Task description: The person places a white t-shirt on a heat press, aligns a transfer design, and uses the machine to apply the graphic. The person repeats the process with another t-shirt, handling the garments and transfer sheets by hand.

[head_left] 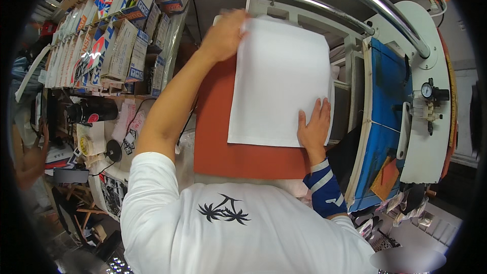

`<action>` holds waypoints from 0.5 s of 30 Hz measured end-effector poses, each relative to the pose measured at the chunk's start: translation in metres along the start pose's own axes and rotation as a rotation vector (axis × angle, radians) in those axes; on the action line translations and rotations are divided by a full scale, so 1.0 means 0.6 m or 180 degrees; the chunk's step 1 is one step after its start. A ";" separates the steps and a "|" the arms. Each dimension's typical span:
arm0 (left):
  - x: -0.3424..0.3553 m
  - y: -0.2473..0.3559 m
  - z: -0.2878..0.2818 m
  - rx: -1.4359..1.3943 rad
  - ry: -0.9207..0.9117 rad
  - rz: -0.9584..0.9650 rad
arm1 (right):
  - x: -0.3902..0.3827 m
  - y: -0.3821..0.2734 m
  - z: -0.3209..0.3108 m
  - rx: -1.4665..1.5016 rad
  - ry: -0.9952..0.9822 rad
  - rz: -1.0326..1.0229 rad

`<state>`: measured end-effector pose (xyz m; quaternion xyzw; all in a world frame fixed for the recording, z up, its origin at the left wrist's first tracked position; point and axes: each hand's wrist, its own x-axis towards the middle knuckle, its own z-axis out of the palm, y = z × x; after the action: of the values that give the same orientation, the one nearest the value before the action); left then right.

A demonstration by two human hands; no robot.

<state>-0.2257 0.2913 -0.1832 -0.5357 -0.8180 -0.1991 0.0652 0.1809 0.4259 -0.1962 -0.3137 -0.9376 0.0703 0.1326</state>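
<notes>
A smooth white sheet (284, 81) lies over a red-brown flat pad (248, 162); whether it is cloth or paper I cannot tell. At the sheet's far left corner is my left hand (227, 35), slightly blurred, its thumb and fingers closed on the edge. My right hand (315, 124) rests flat near the sheet's near right corner, fingers stretched out. The pad shows along the sheet's left and near sides. A blue and white band (324, 185) wraps my right forearm.
Chrome bars (375, 7) cross above the pad's far side. To the right stand a blue panel (388, 122) and a white machine plate with a pressure gauge (427, 90). Stacked cardboard boxes (124, 53) and a black cylinder (94, 110) are at left, near another person's arm (34, 160).
</notes>
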 end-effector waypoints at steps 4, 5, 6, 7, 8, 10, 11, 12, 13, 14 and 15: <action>0.018 0.027 -0.010 0.1225 -0.1163 -0.0382 | 0.000 0.002 -0.003 0.0115 -0.0060 0.0019; 0.006 0.018 -0.008 0.0636 -0.0473 -0.0475 | -0.003 0.002 -0.005 0.0161 -0.0063 0.0042; -0.008 0.011 -0.010 0.0056 0.0245 -0.0588 | -0.004 -0.001 -0.010 0.0182 -0.0074 0.0051; -0.030 0.038 -0.022 0.0078 0.0001 -0.0238 | -0.004 -0.004 -0.012 0.0193 -0.0068 0.0079; -0.074 0.087 -0.051 0.0115 -0.0238 0.0133 | -0.004 -0.006 -0.014 0.0214 -0.0045 0.0117; -0.173 0.115 -0.054 0.0603 -0.0899 0.1016 | -0.012 -0.015 -0.022 0.0303 -0.0049 -0.0013; -0.203 0.103 -0.040 0.0659 -0.0761 0.0655 | -0.033 -0.018 -0.029 0.0336 -0.0108 -0.0082; -0.199 0.099 -0.050 0.0739 -0.0574 0.0348 | -0.044 -0.019 -0.033 0.0343 -0.0114 -0.0086; -0.203 0.105 -0.056 0.0289 -0.0273 0.0218 | -0.058 -0.019 -0.037 0.0350 -0.0121 -0.0090; -0.207 0.115 -0.061 -0.0163 0.0028 0.0093 | -0.071 -0.021 -0.042 0.0357 -0.0127 -0.0094; -0.213 0.127 -0.068 -0.0636 0.0335 -0.0037 | -0.084 -0.024 -0.049 0.0415 -0.0118 -0.0140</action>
<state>-0.1079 0.1931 -0.1675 -0.5237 -0.7925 -0.3079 0.0533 0.2201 0.3851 -0.1751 -0.2823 -0.9400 0.1341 0.1368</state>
